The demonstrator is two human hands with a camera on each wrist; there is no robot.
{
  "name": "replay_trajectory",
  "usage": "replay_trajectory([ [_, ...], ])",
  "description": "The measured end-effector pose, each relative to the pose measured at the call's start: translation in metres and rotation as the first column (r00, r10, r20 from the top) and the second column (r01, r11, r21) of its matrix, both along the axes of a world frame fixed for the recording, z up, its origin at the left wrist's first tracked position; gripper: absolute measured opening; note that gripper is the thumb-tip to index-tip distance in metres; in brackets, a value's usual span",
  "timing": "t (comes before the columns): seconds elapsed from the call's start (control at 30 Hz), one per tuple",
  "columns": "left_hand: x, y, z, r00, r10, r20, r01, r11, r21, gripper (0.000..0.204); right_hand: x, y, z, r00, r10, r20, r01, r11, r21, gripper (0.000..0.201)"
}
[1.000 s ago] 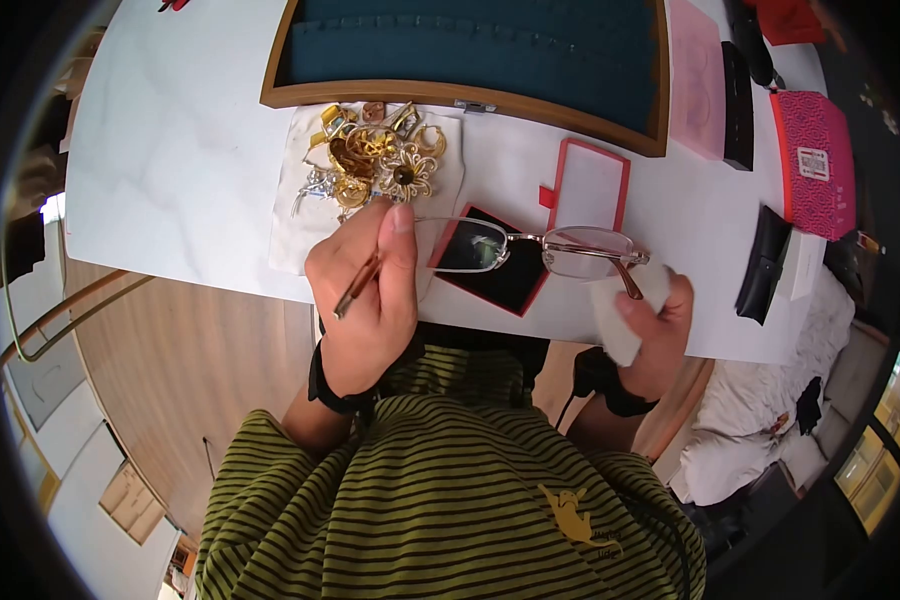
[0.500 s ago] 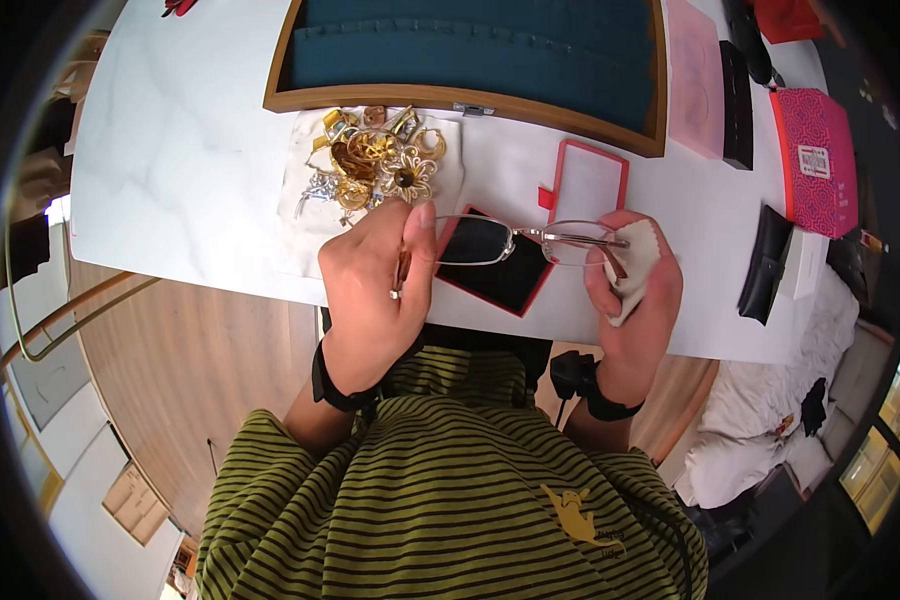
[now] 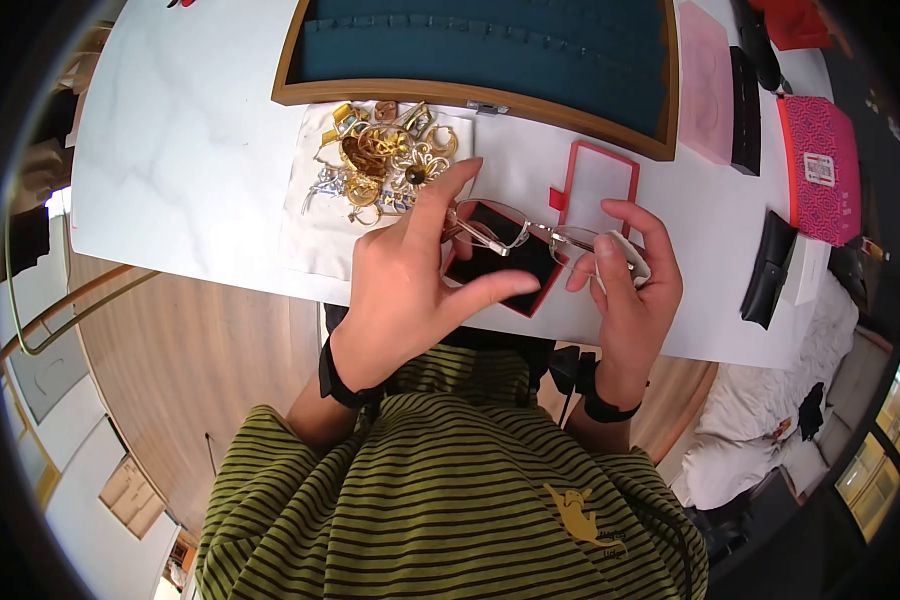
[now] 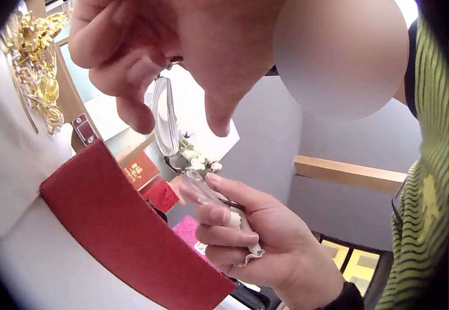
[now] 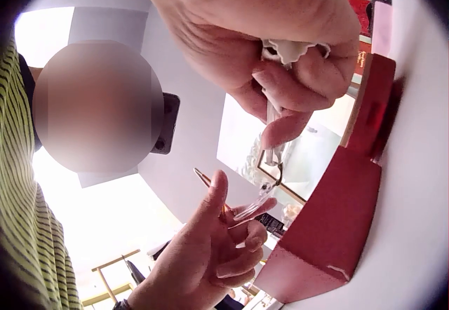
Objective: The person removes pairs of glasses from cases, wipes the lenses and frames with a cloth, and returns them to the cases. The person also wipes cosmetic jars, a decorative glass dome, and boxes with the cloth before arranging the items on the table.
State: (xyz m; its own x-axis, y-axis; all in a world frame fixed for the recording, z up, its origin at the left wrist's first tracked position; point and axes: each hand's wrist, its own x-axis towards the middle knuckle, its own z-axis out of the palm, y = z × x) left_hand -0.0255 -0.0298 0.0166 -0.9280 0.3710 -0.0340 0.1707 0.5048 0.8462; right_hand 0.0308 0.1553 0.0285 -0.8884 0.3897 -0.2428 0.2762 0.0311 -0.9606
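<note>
Thin metal-framed eyeglasses are held between both hands above the open red box. My left hand holds them at one side; its thumb and index finger stand wide apart, while in the left wrist view its other fingers curl at the frame's end. My right hand pinches the other lens through a small pale cloth, bunched in its fingers. That lens is mostly hidden by the fingers and cloth. One temple arm sticks out past the left thumb in the right wrist view.
Gold and silver jewelry is heaped on a white cloth to the left. A wooden case with dark teal lining lies behind. On the right are a black pouch, a pink patterned box and a pale pink case.
The right hand with the cloth has come up onto one lens and now pinches it. The left thumb and index finger have spread apart, and the glasses have tilted.
</note>
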Motion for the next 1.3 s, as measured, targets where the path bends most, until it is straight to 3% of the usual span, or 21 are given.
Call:
replay_trajectory([
  [0.07, 0.000, 0.001, -0.004, 0.999, -0.027, -0.047, 0.035, 0.984, 0.177, 0.087, 0.000, -0.002, 0.001, 1.000, -0.014, -0.015, 0.014, 1.000, -0.005, 0.024],
  [0.13, 0.001, -0.001, -0.004, 0.997, -0.057, -0.047, 0.066, 0.971, 0.230, 0.080, 0.001, -0.005, 0.003, 1.000, -0.030, -0.001, 0.030, 0.999, 0.015, 0.024],
  [0.2, 0.006, 0.001, -0.010, 0.995, 0.012, 0.095, -0.054, 0.891, 0.451, 0.071, 0.001, -0.012, -0.001, 0.998, -0.012, -0.063, 0.013, 1.000, 0.007, 0.024],
  [0.23, 0.004, -0.006, -0.002, 0.991, -0.044, 0.123, -0.008, 0.918, 0.395, 0.039, 0.001, -0.015, -0.003, 0.992, 0.003, -0.126, -0.004, 1.000, -0.001, 0.025],
  [0.33, 0.004, 0.002, 0.003, 0.991, 0.051, 0.126, -0.094, 0.925, 0.367, 0.033, 0.000, -0.022, -0.002, 0.989, 0.026, -0.148, -0.022, 0.999, 0.029, 0.024],
  [0.7, 0.009, 0.005, 0.005, 0.977, 0.108, 0.186, -0.167, 0.924, 0.343, 0.025, 0.003, -0.016, -0.004, 0.963, 0.039, -0.266, -0.016, 0.996, 0.089, 0.023],
  [0.8, 0.010, 0.005, -0.001, 0.992, 0.061, 0.112, -0.098, 0.928, 0.359, 0.024, 0.002, -0.017, -0.001, 0.936, 0.145, -0.321, -0.090, 0.979, 0.181, 0.030],
  [0.87, 0.011, 0.004, -0.002, 0.999, 0.028, 0.046, -0.042, 0.931, 0.361, 0.024, -0.004, -0.020, 0.004, 0.865, 0.270, -0.423, -0.205, 0.959, 0.193, 0.040],
  [0.9, 0.012, 0.005, -0.002, 0.999, 0.021, 0.047, -0.036, 0.935, 0.353, 0.024, -0.004, -0.018, 0.008, 0.860, 0.337, -0.383, -0.264, 0.936, 0.233, 0.051],
  [0.97, 0.012, 0.005, -0.002, 0.999, 0.012, 0.048, -0.028, 0.938, 0.346, 0.024, -0.007, -0.018, 0.008, 0.839, 0.389, -0.381, -0.292, 0.912, 0.289, 0.053],
  [1.03, 0.011, 0.004, -0.006, 0.991, -0.052, -0.122, 0.096, 0.914, 0.394, 0.029, -0.009, -0.017, 0.006, 0.816, 0.470, -0.336, -0.323, 0.853, 0.410, 0.059],
  [1.17, 0.015, 0.000, -0.006, 0.978, -0.205, -0.027, 0.195, 0.870, 0.454, 0.041, -0.009, -0.010, 0.007, 0.828, 0.492, -0.268, -0.300, 0.794, 0.529, 0.054],
  [1.23, 0.017, -0.001, -0.004, 0.968, -0.252, -0.008, 0.229, 0.866, 0.444, 0.042, -0.003, -0.003, 0.011, 0.840, 0.535, -0.090, -0.416, 0.742, 0.526, 0.048],
  [1.3, 0.018, -0.003, -0.007, 0.936, -0.352, 0.006, 0.313, 0.839, 0.445, 0.049, 0.003, 0.002, 0.015, 0.832, 0.554, -0.037, -0.448, 0.709, 0.545, 0.046],
])
